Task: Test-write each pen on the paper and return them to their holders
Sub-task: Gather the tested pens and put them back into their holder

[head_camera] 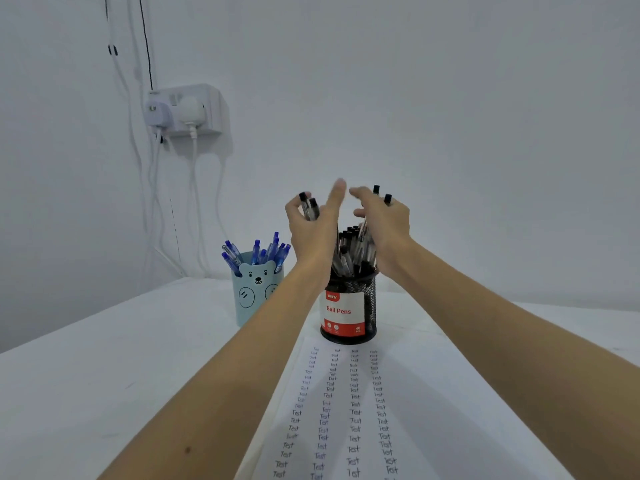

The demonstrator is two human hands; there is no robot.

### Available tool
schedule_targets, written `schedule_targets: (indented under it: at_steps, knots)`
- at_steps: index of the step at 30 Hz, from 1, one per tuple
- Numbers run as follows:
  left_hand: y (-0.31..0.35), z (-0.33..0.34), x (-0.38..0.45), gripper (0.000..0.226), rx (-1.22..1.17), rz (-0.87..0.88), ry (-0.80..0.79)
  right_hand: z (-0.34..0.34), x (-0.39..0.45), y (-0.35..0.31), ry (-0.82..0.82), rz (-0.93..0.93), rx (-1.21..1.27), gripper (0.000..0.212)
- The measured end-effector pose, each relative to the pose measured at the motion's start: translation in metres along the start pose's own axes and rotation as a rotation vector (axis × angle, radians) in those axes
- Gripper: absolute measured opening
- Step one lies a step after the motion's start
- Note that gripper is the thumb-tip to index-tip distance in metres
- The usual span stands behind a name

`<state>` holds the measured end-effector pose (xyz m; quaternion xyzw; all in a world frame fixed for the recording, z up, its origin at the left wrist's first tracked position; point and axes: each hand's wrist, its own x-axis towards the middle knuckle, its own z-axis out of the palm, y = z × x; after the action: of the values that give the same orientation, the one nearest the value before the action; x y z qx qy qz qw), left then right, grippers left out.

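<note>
Both hands over black mesh holder (349,306), worktop centre. Left hand (311,230) clamped on two black pens (309,207); right hand (384,223) gripping two more. Risk: crowded holder tips or pens snag, scattering onto written paper (341,410). Blue pens sit in bear holder (254,292), nine o'clock.

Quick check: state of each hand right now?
Left hand: holding black pens.
Right hand: holding black pens too, above the mesh holder.

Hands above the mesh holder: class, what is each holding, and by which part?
Left hand grips black-capped pens by their barrels. Right hand likewise holds black pens, with the capped tops sticking out above the fingers.
</note>
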<state>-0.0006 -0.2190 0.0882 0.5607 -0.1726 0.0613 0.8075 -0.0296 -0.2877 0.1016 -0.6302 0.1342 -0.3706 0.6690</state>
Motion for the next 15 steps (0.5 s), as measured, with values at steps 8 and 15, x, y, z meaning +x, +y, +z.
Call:
schedule_targets:
  at_steps: [8, 15]
  knots:
    - [-0.009, 0.008, 0.006, 0.029, 0.043, 0.214, 0.176, 0.002, 0.001, 0.002, 0.034, -0.129, -0.163, 0.034]
    - [-0.011, -0.005, 0.005, 0.031, 0.175, 0.164, -0.008, -0.008, 0.001, 0.011, 0.027, -0.087, -0.087, 0.028]
